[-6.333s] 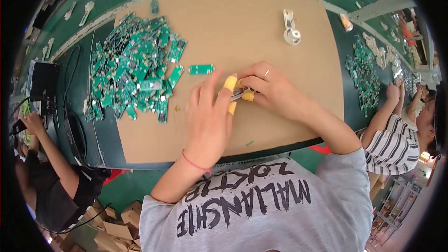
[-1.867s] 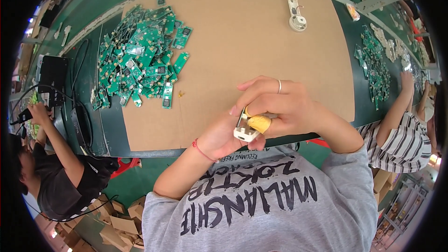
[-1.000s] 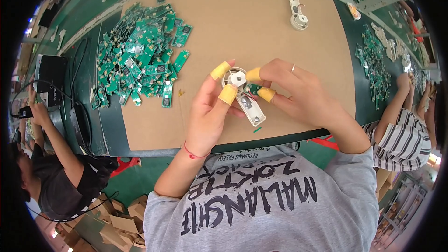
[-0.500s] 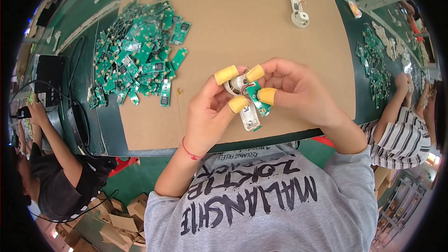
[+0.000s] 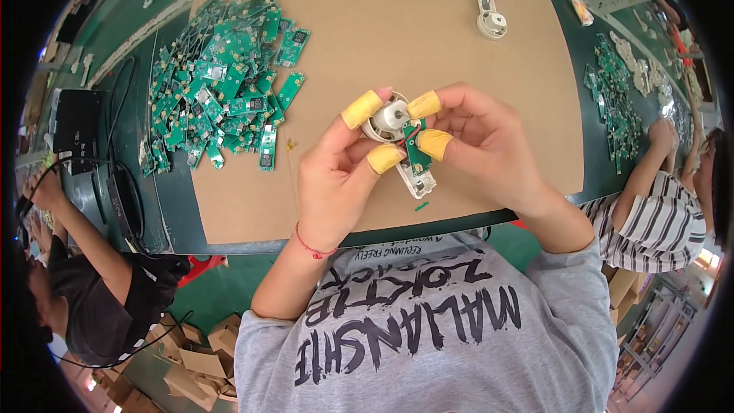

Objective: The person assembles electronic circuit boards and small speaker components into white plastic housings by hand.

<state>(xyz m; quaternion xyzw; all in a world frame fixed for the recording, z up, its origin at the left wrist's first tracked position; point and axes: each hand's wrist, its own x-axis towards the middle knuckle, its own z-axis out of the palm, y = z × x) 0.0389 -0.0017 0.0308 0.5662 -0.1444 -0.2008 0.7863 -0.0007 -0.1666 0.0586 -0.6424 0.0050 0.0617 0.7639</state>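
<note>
Both hands' fingers (image 5: 382, 159) still pinch the white housing (image 5: 390, 118), green board (image 5: 417, 154) now upright.

A green workbench (image 5: 145, 206) carries a brown cardboard sheet (image 5: 382, 23) at its centre. Cardboard boxes (image 5: 191, 356) lie on the green floor at seven o'clock; a metal rack (image 5: 657, 321) stands at four o'clock.

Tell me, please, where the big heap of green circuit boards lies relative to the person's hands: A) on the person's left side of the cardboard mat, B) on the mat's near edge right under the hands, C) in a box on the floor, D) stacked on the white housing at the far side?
A: the heap of green circuit boards spreads over the left part of the cardboard mat, apart from the left hand and right hand, which hold a white part together.
</note>
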